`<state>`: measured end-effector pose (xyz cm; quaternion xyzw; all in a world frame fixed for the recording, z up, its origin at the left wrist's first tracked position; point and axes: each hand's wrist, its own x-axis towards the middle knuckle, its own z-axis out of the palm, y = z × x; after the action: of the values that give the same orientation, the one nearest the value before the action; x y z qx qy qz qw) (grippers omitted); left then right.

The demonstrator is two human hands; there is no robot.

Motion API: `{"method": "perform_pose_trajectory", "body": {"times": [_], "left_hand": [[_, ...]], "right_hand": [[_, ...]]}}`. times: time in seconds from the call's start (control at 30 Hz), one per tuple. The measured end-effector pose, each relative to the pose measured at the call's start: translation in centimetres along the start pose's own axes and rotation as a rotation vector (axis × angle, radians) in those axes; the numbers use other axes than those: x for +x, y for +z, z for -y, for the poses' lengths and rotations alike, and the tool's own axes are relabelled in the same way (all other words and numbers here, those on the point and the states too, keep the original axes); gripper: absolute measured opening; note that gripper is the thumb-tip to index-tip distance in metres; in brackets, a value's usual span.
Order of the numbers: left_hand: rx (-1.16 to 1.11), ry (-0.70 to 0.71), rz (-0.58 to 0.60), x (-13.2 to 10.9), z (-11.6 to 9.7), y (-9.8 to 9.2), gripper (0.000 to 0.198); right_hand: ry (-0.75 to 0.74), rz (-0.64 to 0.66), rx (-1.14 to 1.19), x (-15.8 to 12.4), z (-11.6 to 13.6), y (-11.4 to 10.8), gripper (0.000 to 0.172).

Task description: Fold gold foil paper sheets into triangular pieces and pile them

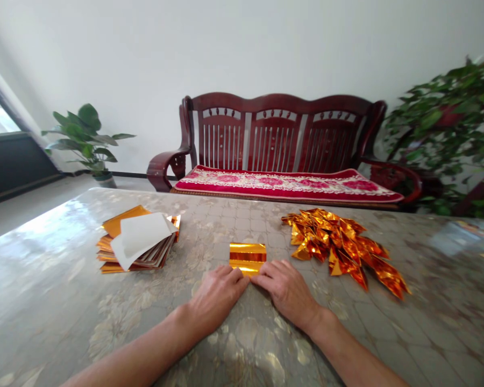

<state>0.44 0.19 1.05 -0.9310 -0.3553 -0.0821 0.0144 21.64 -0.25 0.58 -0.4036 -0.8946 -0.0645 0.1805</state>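
Note:
A folded gold foil sheet (247, 257) lies flat on the marbled table (52, 290), just beyond my hands. My left hand (215, 298) and my right hand (286, 293) lie palm down side by side, their fingertips gripping its near edge. My thumbs and that edge are hidden. To the left stands a loose stack of gold foil sheets (139, 242), with a white paper sheet (143, 239) lying on top. A heap of folded, pointed gold foil pieces (341, 247) lies to the right of my right hand, not touching it.
Beyond the table's far edge stands a dark red wooden bench (278, 134) with a red floral cushion (286, 184). A potted plant (84, 140) stands by the wall at left, and leafy foliage (443, 129) fills the right side.

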Motion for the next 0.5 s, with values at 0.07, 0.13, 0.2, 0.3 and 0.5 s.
{"method": "perform_pose_trajectory", "body": {"times": [0.07,0.13,0.2,0.3,0.5], "left_hand": [[0.032,-0.001,0.019,-0.1,-0.5,0.0,0.015],[0.063,-0.014,0.037,-0.1,-1.0,0.1,0.013],[0.085,-0.029,0.057,-0.2,-1.3,0.2,0.012],[0.107,-0.048,0.089,-0.4,-1.7,0.1,0.014],[0.157,-0.102,0.124,-0.9,-2.4,-0.4,0.023]], "right_hand": [[-0.030,0.003,-0.022,-0.1,0.1,-0.2,0.017],[-0.052,0.006,-0.038,-0.1,0.1,-0.3,0.016],[-0.060,0.008,-0.054,-0.2,0.2,-0.2,0.016],[-0.062,0.004,-0.060,-0.3,0.2,0.0,0.013],[-0.029,-0.038,0.015,-1.0,-0.5,-0.1,0.011]]}}
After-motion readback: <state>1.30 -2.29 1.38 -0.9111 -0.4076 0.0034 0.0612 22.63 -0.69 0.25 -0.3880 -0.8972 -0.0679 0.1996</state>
